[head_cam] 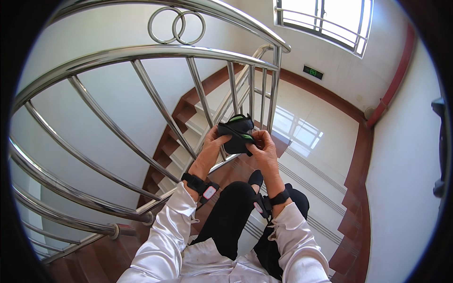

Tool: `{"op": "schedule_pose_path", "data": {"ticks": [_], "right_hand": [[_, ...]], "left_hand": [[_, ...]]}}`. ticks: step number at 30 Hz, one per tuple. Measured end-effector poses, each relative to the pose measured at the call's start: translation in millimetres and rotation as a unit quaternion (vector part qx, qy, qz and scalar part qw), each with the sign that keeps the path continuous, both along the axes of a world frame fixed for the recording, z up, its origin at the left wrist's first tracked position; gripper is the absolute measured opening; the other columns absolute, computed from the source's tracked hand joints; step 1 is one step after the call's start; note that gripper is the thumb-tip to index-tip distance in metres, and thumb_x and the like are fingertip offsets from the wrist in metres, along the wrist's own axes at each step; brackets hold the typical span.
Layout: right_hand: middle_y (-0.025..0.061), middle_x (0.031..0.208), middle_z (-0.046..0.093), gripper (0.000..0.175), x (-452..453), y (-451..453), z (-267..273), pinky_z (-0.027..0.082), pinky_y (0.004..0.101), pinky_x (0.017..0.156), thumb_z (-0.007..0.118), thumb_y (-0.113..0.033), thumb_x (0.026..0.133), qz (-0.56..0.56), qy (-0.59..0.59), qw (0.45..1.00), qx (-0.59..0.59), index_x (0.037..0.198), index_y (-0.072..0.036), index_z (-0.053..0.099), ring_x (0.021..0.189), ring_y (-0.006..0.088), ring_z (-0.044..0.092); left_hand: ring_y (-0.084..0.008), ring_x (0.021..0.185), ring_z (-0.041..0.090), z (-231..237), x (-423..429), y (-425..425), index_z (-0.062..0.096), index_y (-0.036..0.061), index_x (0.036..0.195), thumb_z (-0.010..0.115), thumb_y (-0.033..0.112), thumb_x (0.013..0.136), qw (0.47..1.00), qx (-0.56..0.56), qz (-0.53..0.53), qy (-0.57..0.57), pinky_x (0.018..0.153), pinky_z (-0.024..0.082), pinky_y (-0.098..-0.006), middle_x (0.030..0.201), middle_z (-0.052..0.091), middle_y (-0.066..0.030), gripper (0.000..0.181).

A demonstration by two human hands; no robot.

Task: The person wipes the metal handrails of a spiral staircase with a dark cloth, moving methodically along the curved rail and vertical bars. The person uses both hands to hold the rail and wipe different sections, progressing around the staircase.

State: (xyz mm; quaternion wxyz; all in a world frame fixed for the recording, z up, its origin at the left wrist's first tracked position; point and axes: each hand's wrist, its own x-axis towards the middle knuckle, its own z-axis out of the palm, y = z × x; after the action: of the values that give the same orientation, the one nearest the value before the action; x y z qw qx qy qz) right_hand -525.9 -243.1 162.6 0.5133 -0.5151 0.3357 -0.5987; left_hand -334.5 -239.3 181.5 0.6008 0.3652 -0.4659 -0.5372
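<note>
A small black soft pouch-like item (236, 136), with bright green showing inside its openings, is held up in front of me. Its exact kind is not clear. My left hand (213, 142) grips it from the left, the thumb lying across its near face. From the right, my right hand (262, 144) pinches its lower right edge, fingers curled. Both wrists wear black straps with small devices, the left device (209, 192) bearing a pale, red-rimmed label. Beneath the hands are my knees in black trousers (230, 215) and a dark shoe (256, 177).
A stainless steel railing (159, 52) curves along the left, close to my left hand. White stair treads (311, 187) descend ahead to a tiled landing (318, 106). A red pipe (396, 76), a lit green sign (313, 72) and a barred window (322, 21) are beyond.
</note>
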Motion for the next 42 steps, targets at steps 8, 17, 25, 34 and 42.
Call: {"op": "schedule_pose_path", "data": {"ticks": [8, 17, 25, 34, 42], "right_hand": [[-0.0011, 0.100, 0.062, 0.029, 10.8, 5.0, 16.5, 0.050, 0.0240, 0.083, 0.065, 0.009, 0.090, -0.014, 0.055, 0.995, -0.085, 0.114, -0.006, 0.061, 0.089, 0.0091, 0.060], [0.0042, 0.101, 0.063, 0.033, 6.1, -1.1, 10.7, 0.051, 0.0288, 0.083, 0.070, 0.005, 0.085, -0.096, 0.048, 0.994, -0.012, 0.115, -0.006, 0.060, 0.090, 0.0150, 0.061], [0.0155, 0.123, 0.057, 0.041, -5.8, 12.6, 25.6, 0.046, 0.0444, 0.096, 0.074, -0.003, 0.082, -0.313, 0.347, 0.850, -0.243, 0.120, -0.005, 0.059, 0.109, 0.0371, 0.054], [0.0138, 0.151, 0.041, 0.088, 10.6, 6.1, -2.3, 0.048, 0.0362, 0.103, 0.074, -0.012, 0.090, 0.090, -0.057, 0.994, 0.024, 0.160, -0.006, 0.020, 0.126, 0.0247, 0.055], [0.0051, 0.119, 0.062, 0.051, 23.0, -5.8, -14.6, 0.048, 0.0278, 0.091, 0.078, -0.022, 0.092, 0.086, -0.139, 0.979, 0.119, 0.135, -0.004, 0.056, 0.105, 0.0140, 0.059]], "left_hand": [[-0.0255, 0.113, 0.064, -54.5, 3.2, 8.6, 0.061, -0.0051, 0.121, 0.051, -0.007, 0.089, 0.963, -0.140, 0.054, -0.223, 0.104, 0.049, -0.0351, 0.125, 0.065, -0.0128, 0.033], [-0.0286, 0.118, 0.065, -34.4, -18.5, 25.4, 0.056, -0.0044, 0.135, 0.056, 0.006, 0.093, 0.952, 0.123, -0.076, 0.271, 0.107, 0.051, -0.0439, 0.130, 0.066, -0.0164, 0.043], [-0.0252, 0.116, 0.066, -19.9, -47.6, 14.0, 0.059, 0.0015, 0.131, 0.058, 0.012, 0.102, 0.946, 0.114, -0.005, 0.303, 0.104, 0.052, -0.0394, 0.128, 0.067, -0.0123, 0.031], [-0.0165, 0.108, 0.065, -20.8, -53.1, 5.5, 0.060, 0.0082, 0.120, 0.068, 0.005, 0.097, 0.982, -0.024, -0.016, 0.189, 0.096, 0.053, -0.0314, 0.118, 0.068, -0.0067, 0.025], [-0.0192, 0.133, 0.052, 9.2, -34.0, 15.6, 0.059, 0.0036, 0.137, 0.048, 0.040, 0.109, 0.987, 0.023, -0.146, 0.060, 0.116, 0.036, -0.0360, 0.140, 0.059, -0.0078, 0.048]]}}
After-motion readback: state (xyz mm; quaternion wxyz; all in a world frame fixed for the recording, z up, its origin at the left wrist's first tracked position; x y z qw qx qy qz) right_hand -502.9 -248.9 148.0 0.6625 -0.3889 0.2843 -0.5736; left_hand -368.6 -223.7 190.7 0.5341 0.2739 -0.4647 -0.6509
